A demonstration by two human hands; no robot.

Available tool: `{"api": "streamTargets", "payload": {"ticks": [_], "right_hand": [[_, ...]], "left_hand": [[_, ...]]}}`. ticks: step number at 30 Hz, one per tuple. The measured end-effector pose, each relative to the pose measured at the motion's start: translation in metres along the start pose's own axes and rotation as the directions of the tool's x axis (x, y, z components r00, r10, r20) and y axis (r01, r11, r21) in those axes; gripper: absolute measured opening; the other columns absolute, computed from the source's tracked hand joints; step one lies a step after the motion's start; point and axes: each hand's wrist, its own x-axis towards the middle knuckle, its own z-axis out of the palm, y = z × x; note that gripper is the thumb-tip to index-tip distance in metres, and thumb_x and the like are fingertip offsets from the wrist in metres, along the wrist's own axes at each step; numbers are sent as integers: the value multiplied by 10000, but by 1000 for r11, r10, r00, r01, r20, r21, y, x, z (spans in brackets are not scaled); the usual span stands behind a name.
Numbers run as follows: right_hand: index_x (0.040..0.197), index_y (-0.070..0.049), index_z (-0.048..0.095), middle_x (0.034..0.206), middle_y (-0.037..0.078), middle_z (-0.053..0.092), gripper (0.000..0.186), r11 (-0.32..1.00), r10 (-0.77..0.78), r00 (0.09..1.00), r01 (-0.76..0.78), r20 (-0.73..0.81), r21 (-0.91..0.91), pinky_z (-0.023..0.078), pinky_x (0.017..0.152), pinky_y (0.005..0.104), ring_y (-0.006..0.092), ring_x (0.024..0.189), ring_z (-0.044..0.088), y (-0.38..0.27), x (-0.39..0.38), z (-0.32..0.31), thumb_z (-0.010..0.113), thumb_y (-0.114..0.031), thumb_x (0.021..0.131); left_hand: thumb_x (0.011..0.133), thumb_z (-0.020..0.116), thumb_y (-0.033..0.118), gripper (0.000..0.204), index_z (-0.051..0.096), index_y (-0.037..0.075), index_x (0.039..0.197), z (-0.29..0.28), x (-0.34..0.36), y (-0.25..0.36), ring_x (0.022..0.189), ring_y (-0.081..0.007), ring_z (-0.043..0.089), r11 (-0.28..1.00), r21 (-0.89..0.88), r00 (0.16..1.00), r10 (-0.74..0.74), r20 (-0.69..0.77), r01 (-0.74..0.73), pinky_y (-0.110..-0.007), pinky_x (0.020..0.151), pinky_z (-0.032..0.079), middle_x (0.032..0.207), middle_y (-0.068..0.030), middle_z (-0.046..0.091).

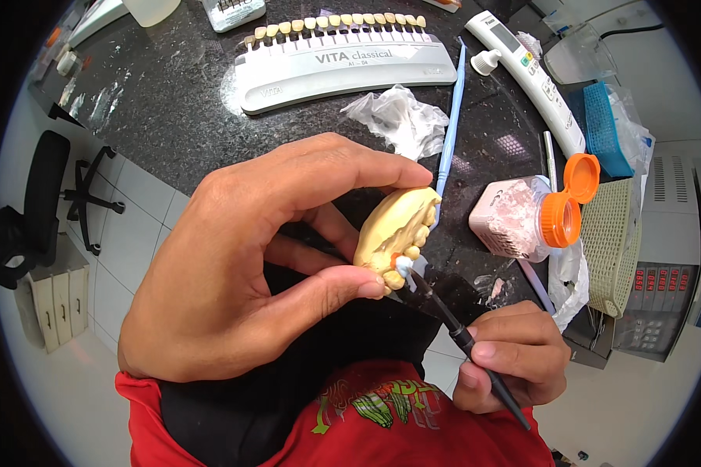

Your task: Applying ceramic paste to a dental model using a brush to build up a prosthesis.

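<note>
My left hand (241, 257) holds a yellow plaster dental model (385, 229) between thumb and fingertips, tilted so its row of teeth faces right. One tooth on it is coated in a pale bluish-white material (403, 265), with an orange-red patch beside it. In my right hand (522, 354) is a slim black brush (461, 336), pinched like a pen. Its tip meets the pale tooth, or lies right beside it; the exact contact is too small to tell. Behind the model, a light blue stick-like tool (450, 128) lies on the dark speckled counter (171, 132).
A tooth shade guide (346, 66) stands at the back, with crumpled tissue (401, 117) before it. To the right are an open orange-capped bottle of pink powder (514, 218), a white remote control (530, 82), a blue basket (606, 128) and a device with red digits (658, 300).
</note>
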Motion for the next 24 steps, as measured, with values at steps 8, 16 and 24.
{"api": "streamTargets", "payload": {"ticks": [8,16,24], "right_hand": [[895,-13,660,768,104,632,267,1000,-25,1000,25,10,15,549,535,256,199,625,651,2,-4,-1,772,6,653],[906,-19,655,778,103,632,276,1000,-22,1000,22,6,20,549,533,256,199,623,650,2,-6,-2,771,0,657],[895,-21,657,764,98,631,255,1000,-20,999,20,25,-4,551,534,252,197,620,653,1,-1,-1,777,-14,670]], "left_hand": [[708,730,-40,545,550,-60,1222,-2,0,0,830,-103,616,1000,-6,1000,-7,18,7,-198,713,556,1196,-143,556],[708,728,-42,547,547,-62,1224,-2,0,-1,850,-111,628,1000,4,1000,5,22,-5,-204,727,560,1193,-145,555],[710,723,-47,546,546,-61,1226,-3,0,0,843,-104,621,1000,0,1000,2,26,-2,-200,721,557,1193,-144,555]]}}
